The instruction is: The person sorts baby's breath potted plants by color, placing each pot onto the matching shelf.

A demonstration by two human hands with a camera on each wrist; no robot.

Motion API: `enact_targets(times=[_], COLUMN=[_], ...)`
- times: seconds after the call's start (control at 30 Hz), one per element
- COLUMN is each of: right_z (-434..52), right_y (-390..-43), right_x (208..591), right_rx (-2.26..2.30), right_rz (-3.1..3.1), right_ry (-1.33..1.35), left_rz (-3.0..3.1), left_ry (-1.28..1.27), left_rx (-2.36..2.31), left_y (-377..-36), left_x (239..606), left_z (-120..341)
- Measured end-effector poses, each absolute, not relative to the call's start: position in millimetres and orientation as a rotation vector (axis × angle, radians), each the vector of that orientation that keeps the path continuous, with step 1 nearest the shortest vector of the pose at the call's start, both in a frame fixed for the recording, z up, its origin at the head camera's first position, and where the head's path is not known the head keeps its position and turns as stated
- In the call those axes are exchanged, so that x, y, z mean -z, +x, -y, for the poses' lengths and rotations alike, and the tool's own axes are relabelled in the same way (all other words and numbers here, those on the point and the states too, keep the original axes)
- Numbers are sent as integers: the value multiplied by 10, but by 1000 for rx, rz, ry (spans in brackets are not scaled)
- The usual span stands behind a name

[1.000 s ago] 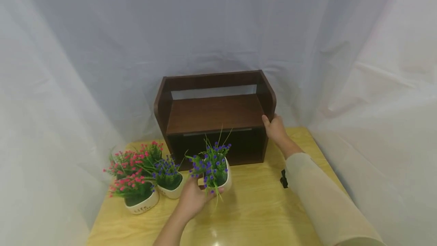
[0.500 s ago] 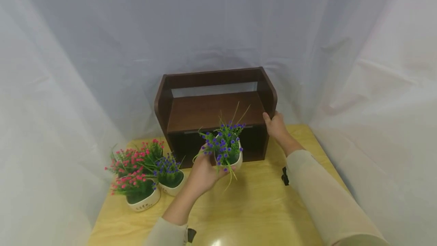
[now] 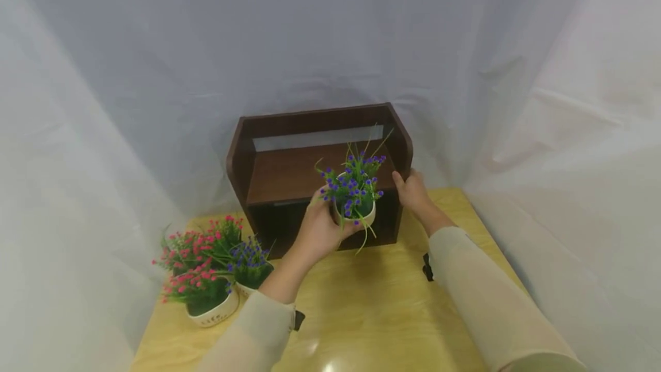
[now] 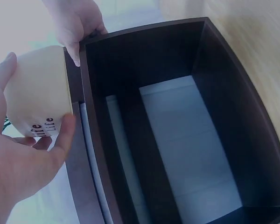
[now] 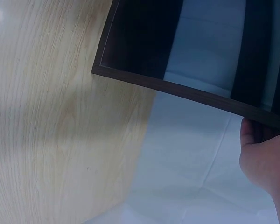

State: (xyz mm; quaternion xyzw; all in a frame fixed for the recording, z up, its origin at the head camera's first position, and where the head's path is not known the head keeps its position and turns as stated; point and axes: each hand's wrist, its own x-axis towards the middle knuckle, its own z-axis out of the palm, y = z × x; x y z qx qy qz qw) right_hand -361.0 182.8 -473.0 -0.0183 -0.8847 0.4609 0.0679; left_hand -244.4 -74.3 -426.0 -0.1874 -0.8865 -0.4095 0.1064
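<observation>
My left hand (image 3: 319, 229) holds a potted artificial plant (image 3: 353, 191) with purple flowers, lifted in front of the dark brown wooden shelf (image 3: 286, 174) near the level of its upper board. In the left wrist view the white pot (image 4: 39, 88) shows "Life" lettering, with my fingers and thumb round its sides. My right hand (image 3: 415, 195) grips the shelf's right side panel at mid height. The thumb lies on the panel's front edge in the head view; the right wrist view shows the hand (image 5: 267, 161) at that edge, its other fingers largely hidden.
Several potted plants stand at the table's left: pink-flowered ones (image 3: 209, 303) and a purple-flowered one (image 3: 250, 266) partly behind my left forearm. The shelf stands toward the back of the wooden table (image 3: 372, 297). White sheeting (image 3: 320, 33) hangs behind and on both sides.
My left hand has carried the purple-flowered plant up, forward and to the right, from low before the shelf to near its upper board. The right hand stays on the side panel.
</observation>
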Motion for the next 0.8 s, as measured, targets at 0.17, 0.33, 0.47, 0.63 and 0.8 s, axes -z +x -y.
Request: enact_targets(times=[0.17, 0.33, 0.47, 0.63, 0.8], right_z=[-1809, -1813, -1813, -1783, -1739], right_y=[-3599, -3601, -3592, -3572, -3560], right_x=[4712, 4724, 4728, 4714, 4714], right_rx=[-1369, -1356, -1373, -1374, -1331], right_rz=[2658, 2645, 2648, 2665, 2681], right_ry=[-45, -35, -34, -20, -16], left_rz=[2576, 2627, 2646, 2654, 2659], left_ry=[-564, -540, -532, -513, -464], left_rx=[1155, 1101, 1108, 1148, 1231], left_y=[-2622, -2766, -2873, -2988, -3078], left_x=[4175, 4119, 4119, 4166, 4206], left_z=[678, 599, 540, 514, 529])
